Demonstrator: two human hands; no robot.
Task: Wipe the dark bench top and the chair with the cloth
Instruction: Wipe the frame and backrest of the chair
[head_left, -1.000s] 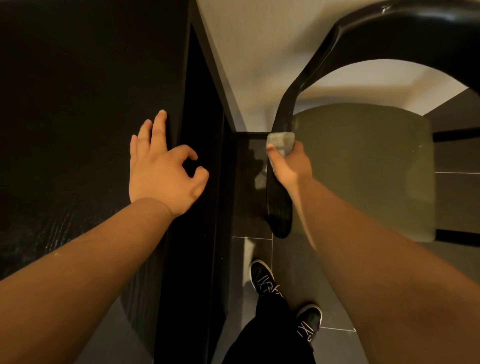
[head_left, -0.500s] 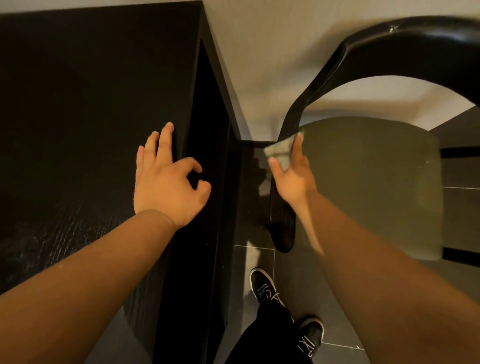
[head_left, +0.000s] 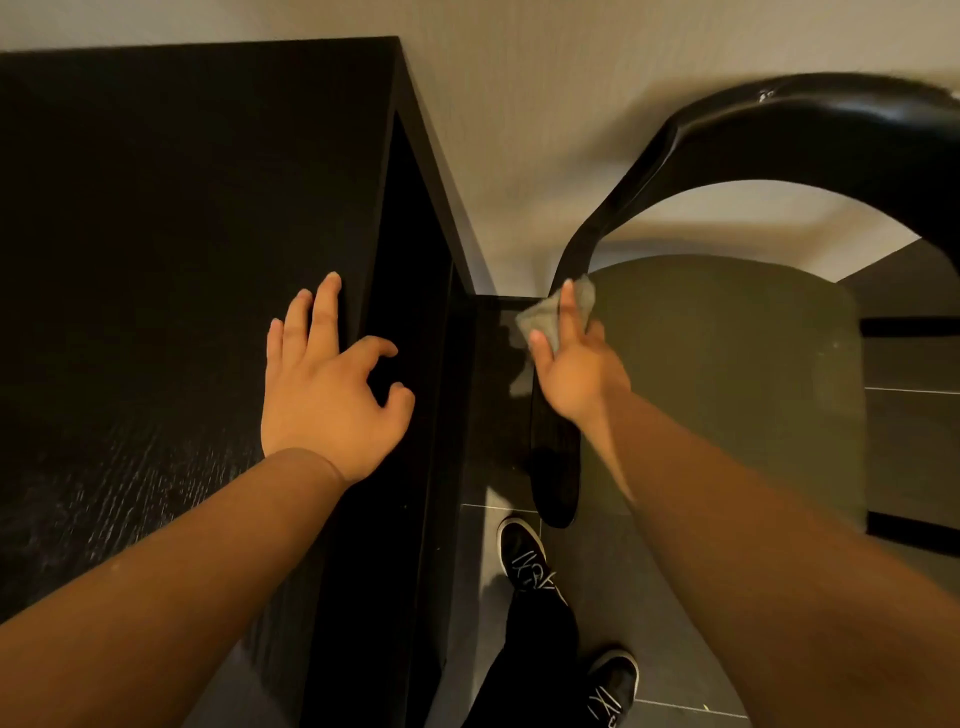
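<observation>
Nearest, two black shoes (head_left: 530, 558) stand on the dark tiled floor (head_left: 670, 675) in the narrow gap between the bench and the chair, so the person is squeezed between the two pieces and reaches one arm to each. On the left, the left hand (head_left: 324, 400) lies spread on the dark bench top (head_left: 156, 249) at its right edge, holding nothing, three fingers flat and the forefinger and thumb curled over the lip; this looks like a brace for balance while leaning toward the chair. On the right and slightly farther, the right hand (head_left: 576, 364) presses the grey cloth (head_left: 545, 314) against the left armrest of the chair (head_left: 810, 135), fingers extended over the crumpled cloth, just where the black arm curves up toward the backrest; the wiping step seems to be on the chair frame now. The olive seat (head_left: 727, 389) lies just right of the hand. The bench top shows a wood grain catching light near the left forearm. Farthest, a pale wall (head_left: 519, 104) backs both pieces.
</observation>
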